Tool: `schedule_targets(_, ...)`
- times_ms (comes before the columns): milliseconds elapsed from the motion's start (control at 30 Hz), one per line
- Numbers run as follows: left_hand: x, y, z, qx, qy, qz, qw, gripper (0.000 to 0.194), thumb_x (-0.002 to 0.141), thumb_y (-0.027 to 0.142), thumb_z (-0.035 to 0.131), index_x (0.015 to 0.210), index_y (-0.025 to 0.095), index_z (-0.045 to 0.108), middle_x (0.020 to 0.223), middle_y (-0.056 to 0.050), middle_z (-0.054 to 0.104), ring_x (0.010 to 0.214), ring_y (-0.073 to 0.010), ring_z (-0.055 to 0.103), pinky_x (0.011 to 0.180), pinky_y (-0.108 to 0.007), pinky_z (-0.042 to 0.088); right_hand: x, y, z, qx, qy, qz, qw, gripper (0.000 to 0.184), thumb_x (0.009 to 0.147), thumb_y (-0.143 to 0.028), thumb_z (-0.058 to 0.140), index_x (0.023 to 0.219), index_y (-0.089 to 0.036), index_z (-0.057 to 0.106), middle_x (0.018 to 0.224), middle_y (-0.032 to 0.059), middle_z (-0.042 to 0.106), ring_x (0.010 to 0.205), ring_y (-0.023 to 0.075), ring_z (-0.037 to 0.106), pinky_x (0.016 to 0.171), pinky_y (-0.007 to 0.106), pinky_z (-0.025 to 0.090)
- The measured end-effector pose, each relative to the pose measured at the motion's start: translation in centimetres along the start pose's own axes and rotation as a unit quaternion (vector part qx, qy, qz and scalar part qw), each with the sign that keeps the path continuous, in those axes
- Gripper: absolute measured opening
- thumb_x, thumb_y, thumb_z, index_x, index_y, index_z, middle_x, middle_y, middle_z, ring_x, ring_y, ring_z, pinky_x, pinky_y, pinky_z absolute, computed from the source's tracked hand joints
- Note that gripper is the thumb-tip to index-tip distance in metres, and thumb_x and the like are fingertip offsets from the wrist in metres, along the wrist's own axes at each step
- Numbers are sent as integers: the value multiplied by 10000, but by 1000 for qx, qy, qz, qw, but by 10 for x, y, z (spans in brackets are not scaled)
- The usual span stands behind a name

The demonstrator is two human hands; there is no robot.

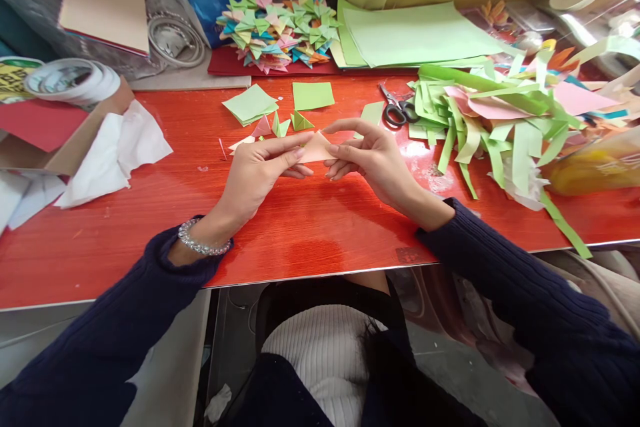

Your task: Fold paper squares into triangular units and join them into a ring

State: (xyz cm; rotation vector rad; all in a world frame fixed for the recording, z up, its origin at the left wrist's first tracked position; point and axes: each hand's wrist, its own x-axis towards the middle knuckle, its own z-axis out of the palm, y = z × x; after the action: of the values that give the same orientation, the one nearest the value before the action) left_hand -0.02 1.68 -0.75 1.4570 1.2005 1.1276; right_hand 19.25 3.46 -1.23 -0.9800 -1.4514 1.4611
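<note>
A small folded piece of peach paper [317, 148] with a pointed top is held between both hands above the red table. My left hand [263, 170] pinches its left end between thumb and fingers. On the right end, my right hand [367, 155] pinches it too, with the index finger arched above. Just behind the hands lie small folded paper triangles: a pink one [262, 127], a light green one [281, 125] and a green one [302, 121]. Farther back are a stack of pale green squares [250, 105] and a brighter green square [313, 95].
Black-handled scissors [396, 111] lie right of the hands, beside a heap of green paper strips [500, 107]. Clusters of folded coloured paper [280, 30] and large green sheets [425, 35] stand at the back. A cardboard box [75, 137] and white tissue [115, 153] are at left.
</note>
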Motion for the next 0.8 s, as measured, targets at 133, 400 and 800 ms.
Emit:
schedule_targets(133, 1, -1, -1, -32, -3, -3, 999, 204, 820, 183, 641, 981, 235, 755, 929, -10, 751, 649, -112, 704, 731, -291, 610, -1, 0, 0, 5, -10, 1, 1000, 239, 831, -333, 637, 1018, -185, 617, 720, -8, 658, 638, 109, 676, 648, 235, 561)
schedule_targets(400, 0, -1, 0, -56, -16, 26, 998, 163, 796, 131, 639, 885, 208, 751, 939, -4, 748, 628, -87, 688, 666, -239, 603, 0, -3, 1, 31, -43, 15, 998, 214, 800, -318, 684, 934, -157, 642, 751, -1, 678, 642, 109, 689, 656, 233, 581)
schedule_targets(800, -1, 0, 2, -127, -28, -6, 991, 153, 778, 102, 620, 810, 188, 743, 845, 1, 730, 634, -103, 691, 667, -260, 618, -1, 0, 2, 70, -47, -3, 996, 99, 824, -248, 647, 870, -163, 670, 759, -6, 678, 610, 90, 679, 615, 208, 570)
